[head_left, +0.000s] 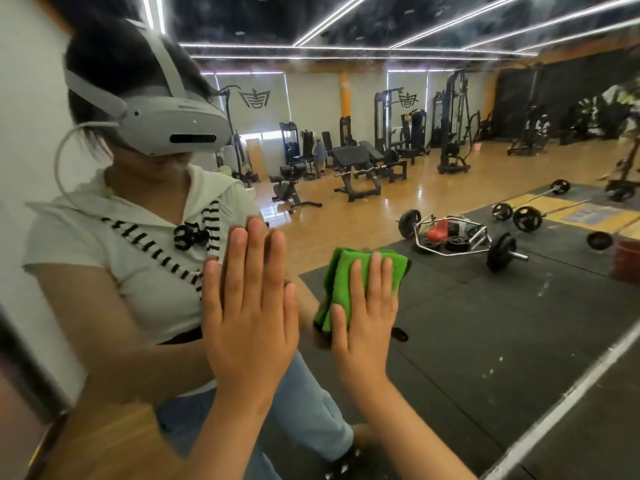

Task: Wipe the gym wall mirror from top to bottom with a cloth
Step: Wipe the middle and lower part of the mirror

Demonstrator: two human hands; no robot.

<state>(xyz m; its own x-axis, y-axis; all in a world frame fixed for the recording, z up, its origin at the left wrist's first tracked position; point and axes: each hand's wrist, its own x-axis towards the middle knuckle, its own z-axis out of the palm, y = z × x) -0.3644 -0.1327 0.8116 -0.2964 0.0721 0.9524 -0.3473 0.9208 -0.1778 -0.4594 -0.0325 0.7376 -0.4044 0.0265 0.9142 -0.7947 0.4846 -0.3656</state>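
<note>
The gym wall mirror [450,323] fills nearly the whole view and shows my own reflection at the left. My left hand [251,306] lies flat against the glass with straight fingers pointing up, touching its reflection. My right hand [367,320] presses a folded green cloth [349,271] flat onto the mirror with straight fingers. The cloth sits at about chest height, just right of my left hand. Streaks and small white specks mark the glass at the lower right.
The mirror's dark frame edge [20,348] runs down the far left beside a white wall. Reflected in the glass are weight benches, machines, a hex bar and barbells on black mats and a wooden floor.
</note>
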